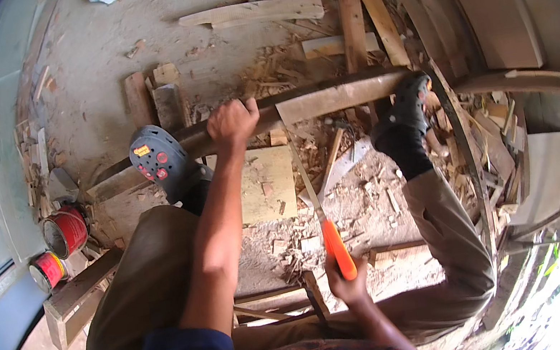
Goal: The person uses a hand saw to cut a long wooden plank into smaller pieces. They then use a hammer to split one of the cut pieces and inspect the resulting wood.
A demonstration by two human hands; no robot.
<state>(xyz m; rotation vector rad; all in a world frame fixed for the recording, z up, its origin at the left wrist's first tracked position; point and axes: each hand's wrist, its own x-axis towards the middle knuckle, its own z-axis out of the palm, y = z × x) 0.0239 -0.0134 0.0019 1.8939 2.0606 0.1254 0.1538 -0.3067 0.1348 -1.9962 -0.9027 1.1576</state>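
Observation:
A long wooden beam (341,98) lies crosswise in front of me. My left hand (232,120) is closed over it left of the middle, with the thumb toward the right. My right hand (348,284) is wrapped round the orange handle of a handsaw (336,243). The saw's narrow blade runs away from me, and its far end meets the beam to the right of my left hand. My feet, in dark clogs, rest against the beam, the left clog (160,157) on one side and the right clog (407,112) near its right end.
A pale square board (267,184) lies on the ground between my legs, among wood chips. Two paint cans (65,232) stand at the left beside a wooden frame (81,295). Offcuts and a longer plank (252,14) lie beyond the beam. Wooden panels (499,19) lean at the right.

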